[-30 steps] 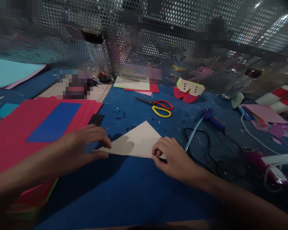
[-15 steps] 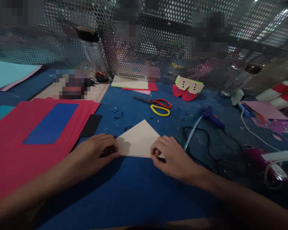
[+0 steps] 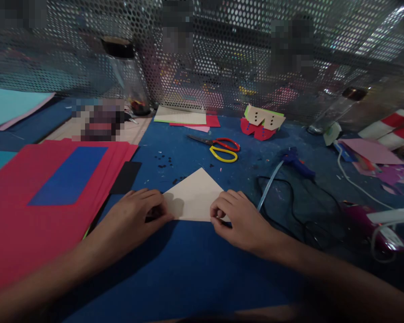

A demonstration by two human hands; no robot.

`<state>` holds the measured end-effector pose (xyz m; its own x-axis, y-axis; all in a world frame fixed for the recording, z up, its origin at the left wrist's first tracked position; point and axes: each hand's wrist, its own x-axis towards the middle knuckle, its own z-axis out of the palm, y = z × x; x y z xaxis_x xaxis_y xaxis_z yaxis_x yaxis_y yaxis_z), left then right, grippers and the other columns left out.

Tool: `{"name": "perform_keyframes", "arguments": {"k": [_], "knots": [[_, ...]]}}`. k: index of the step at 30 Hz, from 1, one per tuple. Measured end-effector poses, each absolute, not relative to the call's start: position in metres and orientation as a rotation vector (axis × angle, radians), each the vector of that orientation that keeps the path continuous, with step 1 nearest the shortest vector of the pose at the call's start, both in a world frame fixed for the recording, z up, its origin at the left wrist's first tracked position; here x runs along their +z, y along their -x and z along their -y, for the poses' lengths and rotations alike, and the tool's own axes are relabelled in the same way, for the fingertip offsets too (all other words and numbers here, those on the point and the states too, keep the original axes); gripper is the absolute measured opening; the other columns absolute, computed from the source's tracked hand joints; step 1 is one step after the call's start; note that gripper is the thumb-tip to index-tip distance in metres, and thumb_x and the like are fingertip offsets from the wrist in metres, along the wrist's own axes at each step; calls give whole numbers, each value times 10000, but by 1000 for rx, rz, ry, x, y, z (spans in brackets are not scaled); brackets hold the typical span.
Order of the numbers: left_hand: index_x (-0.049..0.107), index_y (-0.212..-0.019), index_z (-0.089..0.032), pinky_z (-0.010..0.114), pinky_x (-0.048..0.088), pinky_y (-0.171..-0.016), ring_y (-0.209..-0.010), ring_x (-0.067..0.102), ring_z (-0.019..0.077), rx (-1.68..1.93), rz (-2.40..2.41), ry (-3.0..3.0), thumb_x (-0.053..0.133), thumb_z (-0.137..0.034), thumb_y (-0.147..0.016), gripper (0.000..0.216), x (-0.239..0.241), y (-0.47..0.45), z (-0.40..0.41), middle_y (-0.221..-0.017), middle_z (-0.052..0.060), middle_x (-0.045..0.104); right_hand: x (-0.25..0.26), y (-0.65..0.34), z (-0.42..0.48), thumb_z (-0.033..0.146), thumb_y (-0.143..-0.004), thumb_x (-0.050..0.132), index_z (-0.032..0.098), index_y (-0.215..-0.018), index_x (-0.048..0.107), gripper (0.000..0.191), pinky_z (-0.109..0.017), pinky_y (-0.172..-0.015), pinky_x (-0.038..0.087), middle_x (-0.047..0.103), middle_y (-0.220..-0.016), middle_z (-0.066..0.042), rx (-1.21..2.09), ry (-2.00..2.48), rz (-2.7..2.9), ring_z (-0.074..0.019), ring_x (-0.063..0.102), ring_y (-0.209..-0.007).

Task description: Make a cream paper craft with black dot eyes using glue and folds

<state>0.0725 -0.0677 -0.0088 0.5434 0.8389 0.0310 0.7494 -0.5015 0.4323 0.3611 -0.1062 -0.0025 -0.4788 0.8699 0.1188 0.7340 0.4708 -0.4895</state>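
A cream sheet of paper (image 3: 195, 197), triangular in outline with its point facing away from me, lies on the blue table (image 3: 188, 264). My left hand (image 3: 143, 208) pinches its left corner, thumb at the near edge and fingers curled. At the right corner, my right hand (image 3: 233, 215) is closed on the paper in the same way; the corners are hidden under the fingers. Just beyond the paper lie scissors (image 3: 218, 146) with one red and one yellow handle. Small black paper dots (image 3: 163, 160) are scattered near the far left side.
Red sheets (image 3: 67, 179) with a blue strip (image 3: 74, 172) lie left, beside a black piece (image 3: 126, 177). A blue glue gun (image 3: 296, 162) and its cable lie right. Cut paper shapes (image 3: 264, 119), a clear jar (image 3: 129, 80) and a perforated metal screen (image 3: 218, 54) stand behind.
My left thumb has slid slightly to the right along the paper's near edge. The right hand and the paper stay almost still; the view has shifted a little.
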Motion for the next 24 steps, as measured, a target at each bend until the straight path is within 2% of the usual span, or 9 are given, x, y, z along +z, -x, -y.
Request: {"name": "perform_keyframes", "arguments": {"k": [4,10,18,24], "knots": [[662,-879,-242,331,431,-742,-801,635,200,378,-1234,-2354,611,-285,-942,93,-3,-79,71,-864,-2,689,-3,-361,107,105,-882,599,199,-880,612,95,-340,-811,319,651,-914,-6,529,1350,2371,-178,554,-897],[642,-878,-225,317,454,-735,-812,637,191,439,-1178,-2377,536,-181,-916,121,0,-96,77,-890,14,674,-4,-361,106,114,-880,605,198,-881,609,84,-338,-809,317,645,-905,-2,498,1346,2378,-176,547,-892],[635,-838,-227,331,435,-734,-811,617,213,457,-1191,-2369,596,-236,-936,106,-8,-105,79,-851,17,669,-6,-361,106,120,-864,620,205,-878,605,87,-341,-812,315,646,-891,3,493,1354,2378,-179,534,-894],[622,-804,-232,343,396,-718,-802,599,220,420,-1299,-2356,632,-337,-953,182,-13,-107,76,-815,8,663,-5,-360,106,119,-862,612,204,-870,603,85,-345,-805,312,656,-895,-3,496,1352,2368,-182,531,-891]]}}
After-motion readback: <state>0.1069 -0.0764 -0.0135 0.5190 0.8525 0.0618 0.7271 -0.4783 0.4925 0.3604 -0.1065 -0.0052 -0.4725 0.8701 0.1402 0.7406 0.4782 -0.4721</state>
